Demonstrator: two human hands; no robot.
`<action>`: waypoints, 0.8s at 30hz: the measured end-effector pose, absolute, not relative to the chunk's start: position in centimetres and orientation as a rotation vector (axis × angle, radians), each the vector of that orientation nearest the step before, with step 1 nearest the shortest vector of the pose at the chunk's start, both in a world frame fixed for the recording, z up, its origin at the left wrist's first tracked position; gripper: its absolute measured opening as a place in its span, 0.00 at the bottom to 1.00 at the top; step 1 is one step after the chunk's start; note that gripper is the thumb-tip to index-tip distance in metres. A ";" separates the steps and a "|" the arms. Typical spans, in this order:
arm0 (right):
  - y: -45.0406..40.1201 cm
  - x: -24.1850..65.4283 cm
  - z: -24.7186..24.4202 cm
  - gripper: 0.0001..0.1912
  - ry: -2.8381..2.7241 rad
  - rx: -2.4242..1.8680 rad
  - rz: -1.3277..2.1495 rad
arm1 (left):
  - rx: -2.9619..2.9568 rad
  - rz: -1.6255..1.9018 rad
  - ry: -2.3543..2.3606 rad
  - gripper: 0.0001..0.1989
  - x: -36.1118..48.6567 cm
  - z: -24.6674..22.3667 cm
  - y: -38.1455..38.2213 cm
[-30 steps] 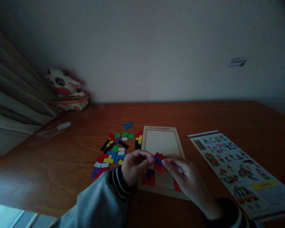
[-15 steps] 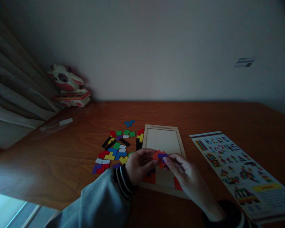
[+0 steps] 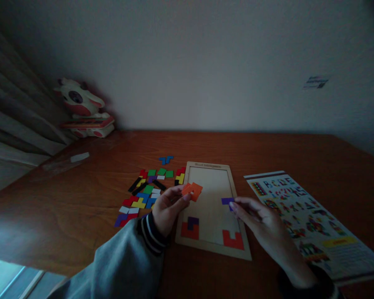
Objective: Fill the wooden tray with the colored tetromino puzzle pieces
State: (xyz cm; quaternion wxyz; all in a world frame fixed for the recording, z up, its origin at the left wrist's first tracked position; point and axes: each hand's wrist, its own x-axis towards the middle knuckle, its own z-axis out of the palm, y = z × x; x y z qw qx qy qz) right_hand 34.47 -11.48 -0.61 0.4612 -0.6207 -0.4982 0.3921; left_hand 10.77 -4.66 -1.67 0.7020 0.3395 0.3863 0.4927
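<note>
My left hand (image 3: 168, 207) grips several overlapping orange puzzle pieces (image 3: 195, 192) above the left side of the wooden puzzle board (image 3: 210, 248). Between the thumb and fingers of my right hand (image 3: 258, 220) is a purple puzzle piece (image 3: 227, 201), held over the board's right edge. Inside the frame, at the near left corner, a red piece (image 3: 185, 232) lies against a purple piece (image 3: 193, 223). A U-shaped red piece (image 3: 233, 241) sits in the near right corner, its notch facing away from me.
Left of the board lie many coloured pieces, among them a yellow piece (image 3: 139, 202) and a black bar (image 3: 134, 184). Two blue pieces (image 3: 166, 160) lie farther back. A printed pattern sheet (image 3: 299, 216) is on the right. A cow toy (image 3: 84, 108) stands at the back left.
My hands have moved apart. The purple piece has gone right with my right hand, away from the orange pieces, which stay in my left hand. The board's near corners are now uncovered.
</note>
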 end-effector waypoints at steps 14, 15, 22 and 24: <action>-12.5 35.3 -1.4 0.15 -1.631 -1.657 1.002 | 0.665 1.056 0.877 0.21 11.5 -1.5 -5.2; -12.5 35.3 -1.5 0.15 -1.656 -1.662 0.973 | 0.666 1.053 0.873 0.21 11.5 -1.5 -5.2; -12.1 35.6 -2.4 0.12 -1.792 -1.636 0.747 | 0.672 1.030 0.867 0.21 11.6 -1.6 -5.1; -12.2 35.6 -2.3 0.12 -1.816 -1.638 0.733 | 0.673 1.021 0.850 0.22 11.6 -1.8 -5.1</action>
